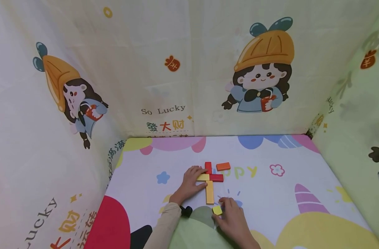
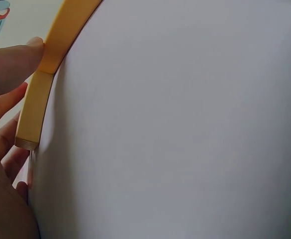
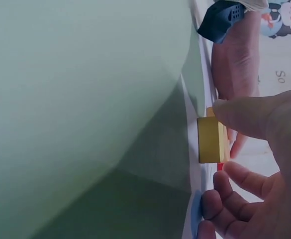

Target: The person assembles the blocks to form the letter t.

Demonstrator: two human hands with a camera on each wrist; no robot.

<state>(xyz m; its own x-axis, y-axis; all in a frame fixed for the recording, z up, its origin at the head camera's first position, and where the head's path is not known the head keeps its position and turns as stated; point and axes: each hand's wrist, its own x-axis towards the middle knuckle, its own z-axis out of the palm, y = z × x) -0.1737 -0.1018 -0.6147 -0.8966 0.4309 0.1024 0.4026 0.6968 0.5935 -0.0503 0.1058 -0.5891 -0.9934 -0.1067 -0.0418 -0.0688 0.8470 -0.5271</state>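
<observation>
Nearest, the right hand (image 1: 234, 221) is pinching the yellow block (image 1: 217, 210) between thumb and forefinger, its other fingers bending loosely. The yellow block is lying at the fingertips, ahead and to the left of the palm. Whether it is touching the table (image 1: 264, 193) or hanging just over it, I cannot tell; nor is its long axis showing clearly.

Just beyond, and a little to the left, the long bar (image 1: 209, 193) is turning its near end toward the yellow block, a small gap separating the two. The long bar is lying flat, its long axis running almost straight away from the person. At this near end, the right hand is working closer than the left.

The left hand (image 1: 190, 183) is gripping nothing; it is resting alongside with relaxed fingers, its thumb touching the long bar near the far end, a fingertip lying at the far red block.

Past the long bar, the pale block (image 1: 203, 177) and the side red block (image 1: 216, 178) are lying crosswise, meeting end to end. Behind them the far red block (image 1: 208, 167) is pointing away, and the orange block (image 1: 223, 166) is lying apart to its right. Farthest, a printed cloth (image 1: 208, 69) is hanging behind the table.
</observation>
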